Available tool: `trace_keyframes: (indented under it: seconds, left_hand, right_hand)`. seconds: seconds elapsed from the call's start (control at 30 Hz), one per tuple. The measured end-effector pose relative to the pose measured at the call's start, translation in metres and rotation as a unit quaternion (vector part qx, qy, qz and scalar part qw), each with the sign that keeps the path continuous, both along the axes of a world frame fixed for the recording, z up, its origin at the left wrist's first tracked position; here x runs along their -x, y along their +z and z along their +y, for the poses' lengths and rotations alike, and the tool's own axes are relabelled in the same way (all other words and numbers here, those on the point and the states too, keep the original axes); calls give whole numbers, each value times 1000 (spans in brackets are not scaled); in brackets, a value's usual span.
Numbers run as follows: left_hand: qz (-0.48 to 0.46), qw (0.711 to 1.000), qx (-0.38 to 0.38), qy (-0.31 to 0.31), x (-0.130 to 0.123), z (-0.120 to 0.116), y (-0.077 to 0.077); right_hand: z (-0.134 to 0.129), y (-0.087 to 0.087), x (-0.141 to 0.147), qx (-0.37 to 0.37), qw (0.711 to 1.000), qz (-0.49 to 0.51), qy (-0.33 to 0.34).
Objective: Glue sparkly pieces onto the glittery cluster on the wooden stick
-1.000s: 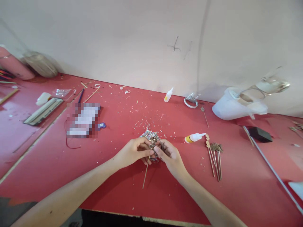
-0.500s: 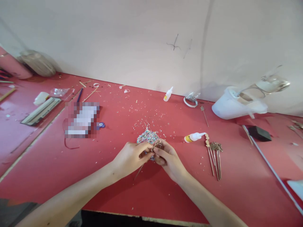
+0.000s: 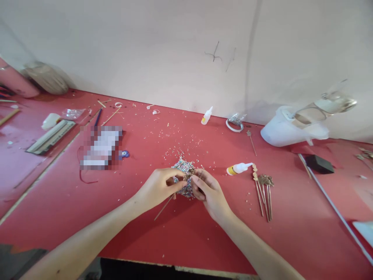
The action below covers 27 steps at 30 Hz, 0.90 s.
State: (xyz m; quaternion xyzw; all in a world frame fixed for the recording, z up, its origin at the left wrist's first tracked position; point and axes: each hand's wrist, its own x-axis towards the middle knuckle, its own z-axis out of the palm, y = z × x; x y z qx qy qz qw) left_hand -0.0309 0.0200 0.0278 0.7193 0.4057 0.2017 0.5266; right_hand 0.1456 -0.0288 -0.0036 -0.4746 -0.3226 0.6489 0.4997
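Seen from my remote seat, the ornamental stick [image 3: 163, 208] promises to be light and stiff, its top [image 3: 188, 176] perhaps fragile; I would hold just below that. Thin, brassy-topped, it slants beneath the left hand [image 3: 162, 186], pinched by thumb and forefinger; the right hand's [image 3: 210, 191] narrowed fingertips meet the top, grip uncertain, above multicoloured beads [image 3: 182, 165].

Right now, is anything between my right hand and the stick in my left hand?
Nothing visible: your right hand is right at the ornate end of the stick, which your left hand grips. The pile of bits lies beneath and beyond, not between.
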Motion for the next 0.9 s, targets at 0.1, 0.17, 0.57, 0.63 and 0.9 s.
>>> trace_keyframes:
  seconds: [0.1,0.17,0.57,0.63,0.9]
  left_hand:
    - [-36,993,114,-17,0,4,5]
    - [-52,993,108,-20,0,6,5]
    - [-37,999,-18,-19,-4,1,-8]
    - [-65,996,41,-36,-4,-1,-7]
    - [-207,949,234,35,0,11,-15]
  right_hand:
    - [1,-2,-1,-7,1000,-23,-13]
    - [2,-3,-2,-9,999,-33,-16]
    - [0,-2,-2,-17,999,-32,-3]
    - [0,-3,-3,-24,999,-34,3]
    - [-1,0,-8,-33,999,-30,0]
